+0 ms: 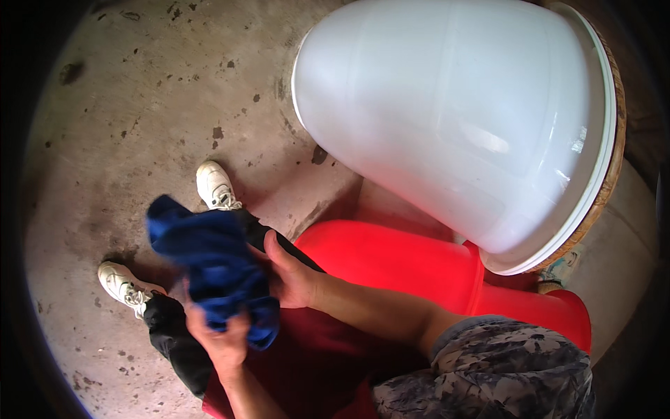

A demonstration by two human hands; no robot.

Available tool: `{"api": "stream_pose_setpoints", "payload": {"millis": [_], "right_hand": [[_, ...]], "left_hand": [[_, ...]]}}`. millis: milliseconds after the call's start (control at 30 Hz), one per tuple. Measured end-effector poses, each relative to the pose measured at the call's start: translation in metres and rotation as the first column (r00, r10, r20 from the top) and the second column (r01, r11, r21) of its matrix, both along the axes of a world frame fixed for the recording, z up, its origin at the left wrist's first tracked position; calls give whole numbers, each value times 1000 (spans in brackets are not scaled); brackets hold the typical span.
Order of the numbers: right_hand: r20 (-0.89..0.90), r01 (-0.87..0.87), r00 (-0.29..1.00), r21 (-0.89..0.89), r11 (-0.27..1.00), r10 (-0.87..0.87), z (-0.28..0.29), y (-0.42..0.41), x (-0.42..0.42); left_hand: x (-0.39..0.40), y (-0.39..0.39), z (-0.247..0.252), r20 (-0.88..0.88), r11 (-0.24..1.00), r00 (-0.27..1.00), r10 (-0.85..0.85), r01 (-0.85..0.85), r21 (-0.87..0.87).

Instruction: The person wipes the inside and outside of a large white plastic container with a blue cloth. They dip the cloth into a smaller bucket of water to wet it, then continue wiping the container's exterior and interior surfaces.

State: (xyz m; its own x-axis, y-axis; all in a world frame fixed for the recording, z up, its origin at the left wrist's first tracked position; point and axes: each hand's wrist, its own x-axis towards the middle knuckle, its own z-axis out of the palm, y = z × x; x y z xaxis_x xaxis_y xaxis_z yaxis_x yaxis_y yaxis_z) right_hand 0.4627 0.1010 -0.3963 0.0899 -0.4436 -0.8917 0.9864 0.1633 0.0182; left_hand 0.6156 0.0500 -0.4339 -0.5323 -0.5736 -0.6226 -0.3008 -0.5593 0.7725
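Observation:
A dark blue cloth (217,251), bunched and blurred, is between my two hands in front of my legs. My left hand (222,335) grips its near end, with the thumb over the folds. Against the cloth's other side lies my right hand (293,280); its thumb sticks up free, and the fingers are hidden behind the fabric. The far end of the cloth hangs loose towards my shoes. Below the hands, dark red fabric (335,340) covers my lap.
A large white plastic barrel (445,105) with a woven brown edge (602,204) stands at my right. Beside my right arm are red plastic containers (392,256). My white shoes (214,183) are on a stained concrete floor (157,105).

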Motion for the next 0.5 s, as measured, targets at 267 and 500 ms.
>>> {"api": "stream_pose_setpoints", "payload": {"millis": [267, 500], "right_hand": [[-69, 38, 997, -66, 997, -42, 21, 70, -64], [-249, -266, -674, 960, 86, 696, 221, -21, -135]], "left_hand": [[-32, -9, -5, -577, 791, 617, 535, -125, 599], [-37, -12, 0, -359, 704, 731, 580, -228, 672]]}}
